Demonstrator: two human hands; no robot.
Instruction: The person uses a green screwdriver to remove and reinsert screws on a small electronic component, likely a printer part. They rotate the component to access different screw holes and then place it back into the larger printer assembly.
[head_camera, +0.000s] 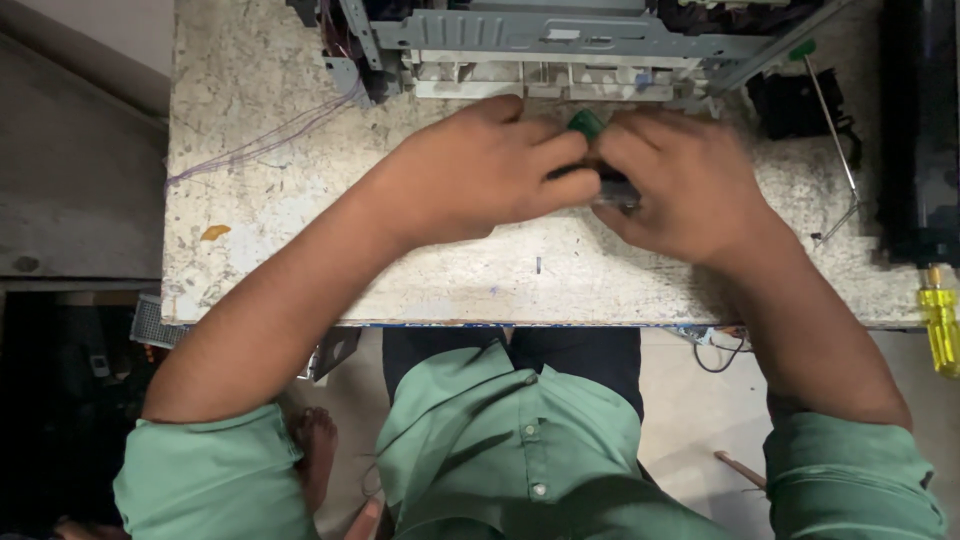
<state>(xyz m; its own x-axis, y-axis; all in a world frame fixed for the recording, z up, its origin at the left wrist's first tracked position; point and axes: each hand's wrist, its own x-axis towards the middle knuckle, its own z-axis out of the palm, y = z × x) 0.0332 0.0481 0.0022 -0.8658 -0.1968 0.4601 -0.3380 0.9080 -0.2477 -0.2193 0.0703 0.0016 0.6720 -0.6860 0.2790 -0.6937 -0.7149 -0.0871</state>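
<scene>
While thin purple wires (262, 142) trail across the speckled stone table (300, 260) at ten o'clock, the left hand (480, 170) sits near the centre, fingers curled shut on a small dark part with a green tip (588, 125). The right hand (680, 185), touching the left at about one o'clock of centre, closes round the same part from the other side. At twelve o'clock lies a grey opened machine frame (540, 40). A green-handled screwdriver (825, 110) rests at two o'clock; a yellow-handled one (940, 325) at four o'clock.
</scene>
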